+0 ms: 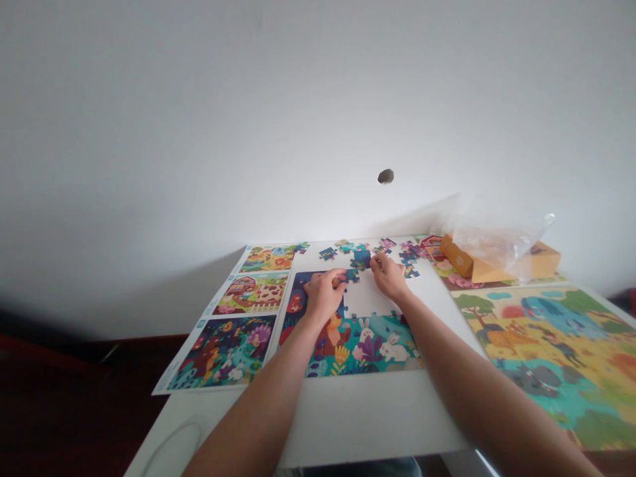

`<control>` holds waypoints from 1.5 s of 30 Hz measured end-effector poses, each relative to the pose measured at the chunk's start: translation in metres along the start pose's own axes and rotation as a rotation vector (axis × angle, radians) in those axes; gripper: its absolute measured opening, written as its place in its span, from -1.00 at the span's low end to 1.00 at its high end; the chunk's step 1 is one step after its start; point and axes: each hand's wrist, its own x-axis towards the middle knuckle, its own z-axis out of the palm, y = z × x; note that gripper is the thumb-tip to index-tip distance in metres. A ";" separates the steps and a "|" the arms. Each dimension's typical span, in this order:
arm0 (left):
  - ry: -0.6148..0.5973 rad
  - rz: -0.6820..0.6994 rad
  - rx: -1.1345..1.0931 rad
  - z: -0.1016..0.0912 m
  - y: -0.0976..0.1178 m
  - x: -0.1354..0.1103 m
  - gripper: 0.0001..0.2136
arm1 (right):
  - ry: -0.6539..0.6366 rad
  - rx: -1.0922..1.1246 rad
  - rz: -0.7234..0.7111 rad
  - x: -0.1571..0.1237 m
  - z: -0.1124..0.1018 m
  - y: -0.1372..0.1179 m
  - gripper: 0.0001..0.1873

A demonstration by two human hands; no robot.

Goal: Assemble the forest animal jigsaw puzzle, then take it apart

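A partly assembled jigsaw puzzle (370, 363) lies on the table, showing a bear, white rabbits and plants. Its left side and bottom are joined; a white gap shows in the upper right. My left hand (325, 293) rests on its upper left part, fingers curled, thumb and forefinger close together beside a blue piece (352, 275) at the gap's edge. What those fingers hold, if anything, is hidden. Farther right, my right hand (390, 277) pinches at the edge of a dark blue puzzle piece (361, 258) above the gap.
Loose puzzle pieces (328, 254) lie along the back near the wall. A picture sheet (251, 293) with three scenes is at left. At right lie a finished animal puzzle (556, 344), an orange box (544, 260) and a clear plastic bag (497, 238). The wall has a hole (385, 176).
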 end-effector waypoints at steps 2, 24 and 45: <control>-0.006 -0.002 0.018 0.001 0.000 0.000 -0.69 | -0.046 -0.094 -0.002 0.002 0.003 0.001 -0.69; -0.018 0.017 0.058 0.003 0.000 -0.003 -0.77 | 0.218 -0.438 0.275 -0.006 0.003 0.003 -0.63; 0.016 -0.008 0.029 0.002 -0.006 -0.001 -0.52 | 0.263 -0.478 0.377 -0.010 0.000 0.008 -0.60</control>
